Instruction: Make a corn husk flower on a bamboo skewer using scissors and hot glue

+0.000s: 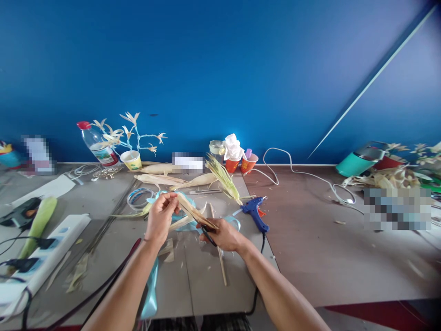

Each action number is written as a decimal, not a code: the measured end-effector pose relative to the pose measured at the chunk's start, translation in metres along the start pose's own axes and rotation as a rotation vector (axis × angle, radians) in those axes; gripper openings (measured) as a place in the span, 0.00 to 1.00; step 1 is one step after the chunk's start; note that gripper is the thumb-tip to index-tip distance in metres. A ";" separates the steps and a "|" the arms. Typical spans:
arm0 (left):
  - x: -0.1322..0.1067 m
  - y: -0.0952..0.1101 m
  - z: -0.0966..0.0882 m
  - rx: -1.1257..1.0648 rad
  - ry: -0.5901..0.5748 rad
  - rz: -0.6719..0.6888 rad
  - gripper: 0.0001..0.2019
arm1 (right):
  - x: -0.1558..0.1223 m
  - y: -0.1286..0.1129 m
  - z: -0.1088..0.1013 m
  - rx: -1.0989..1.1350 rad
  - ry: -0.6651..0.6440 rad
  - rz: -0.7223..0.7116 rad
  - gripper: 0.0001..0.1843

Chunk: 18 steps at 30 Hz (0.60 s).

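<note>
My left hand (160, 216) pinches one end of a dry corn husk strip (193, 211) and holds it above the table. My right hand (223, 235) is closed round black-handled scissors (207, 234), whose blades meet the husk near its lower end. More husk pieces (161, 180) lie just behind the hands. A blue glue gun (255, 211) rests on the table right of my right hand. A thin wooden stick (220, 257) lies beneath my right hand.
A white power strip (44, 257) with plugged cables lies at the left. A plastic bottle (98, 145), a yellow cup with a husk-flower branch (131, 158) and orange cups (241, 162) stand at the back. A teal container (358, 161) and husk scraps sit far right.
</note>
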<state>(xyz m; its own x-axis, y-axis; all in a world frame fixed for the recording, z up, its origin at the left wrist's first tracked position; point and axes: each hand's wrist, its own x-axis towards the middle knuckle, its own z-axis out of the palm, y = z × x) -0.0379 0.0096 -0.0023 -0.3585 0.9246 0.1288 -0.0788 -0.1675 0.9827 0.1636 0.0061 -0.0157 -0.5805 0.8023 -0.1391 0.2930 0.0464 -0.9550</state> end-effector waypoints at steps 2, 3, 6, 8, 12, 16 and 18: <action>0.000 0.000 0.000 -0.005 -0.001 0.004 0.14 | 0.001 0.002 0.000 -0.006 0.001 -0.017 0.17; 0.000 0.000 0.000 -0.010 0.000 0.005 0.14 | 0.001 0.003 0.000 -0.005 0.000 -0.020 0.17; 0.000 0.000 0.000 -0.021 0.008 0.002 0.14 | 0.001 0.005 0.000 -0.012 0.000 -0.028 0.17; 0.000 0.001 0.000 -0.021 0.012 -0.002 0.15 | 0.001 0.004 0.000 -0.032 0.003 -0.037 0.17; 0.000 0.000 -0.001 -0.018 0.017 -0.010 0.14 | 0.000 0.003 -0.001 -0.060 0.006 -0.033 0.15; 0.000 -0.001 -0.001 -0.014 0.020 -0.001 0.13 | -0.001 0.001 -0.002 -0.053 0.008 -0.027 0.14; 0.000 0.000 0.000 0.000 0.020 0.007 0.13 | -0.001 0.000 -0.002 -0.050 0.000 -0.026 0.14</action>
<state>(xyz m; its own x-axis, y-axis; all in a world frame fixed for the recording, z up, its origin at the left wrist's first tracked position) -0.0378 0.0093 -0.0025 -0.3772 0.9165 0.1328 -0.0764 -0.1737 0.9818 0.1659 0.0066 -0.0155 -0.5884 0.8005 -0.1140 0.3153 0.0973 -0.9440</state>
